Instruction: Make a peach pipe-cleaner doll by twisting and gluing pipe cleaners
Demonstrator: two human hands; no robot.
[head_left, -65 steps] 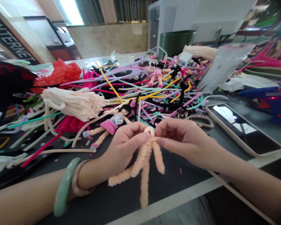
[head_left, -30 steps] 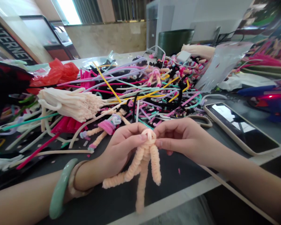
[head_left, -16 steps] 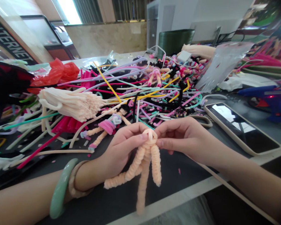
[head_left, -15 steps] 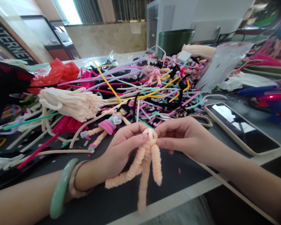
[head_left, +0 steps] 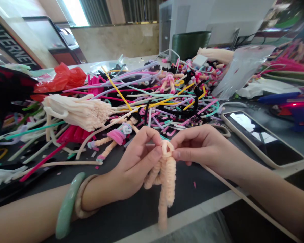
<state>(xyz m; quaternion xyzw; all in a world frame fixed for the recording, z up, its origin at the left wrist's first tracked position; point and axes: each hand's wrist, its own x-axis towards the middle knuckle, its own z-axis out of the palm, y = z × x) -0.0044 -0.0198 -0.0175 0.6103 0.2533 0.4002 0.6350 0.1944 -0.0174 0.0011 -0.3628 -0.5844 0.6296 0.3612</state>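
Figure (head_left: 166, 170) turned, limbs (head_left: 163, 202) bunched; pinched between fingers (head_left: 184, 154).

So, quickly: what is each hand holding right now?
Left hand: closed, pinching the peach pipe-cleaner figure.
Right hand: closed, pinching the same figure.

Phone (head_left: 262, 138), blue glue gun (head_left: 295, 108), red bag (head_left: 66, 77), finished doll (head_left: 116, 136), cream stem bundle (head_left: 78, 111).
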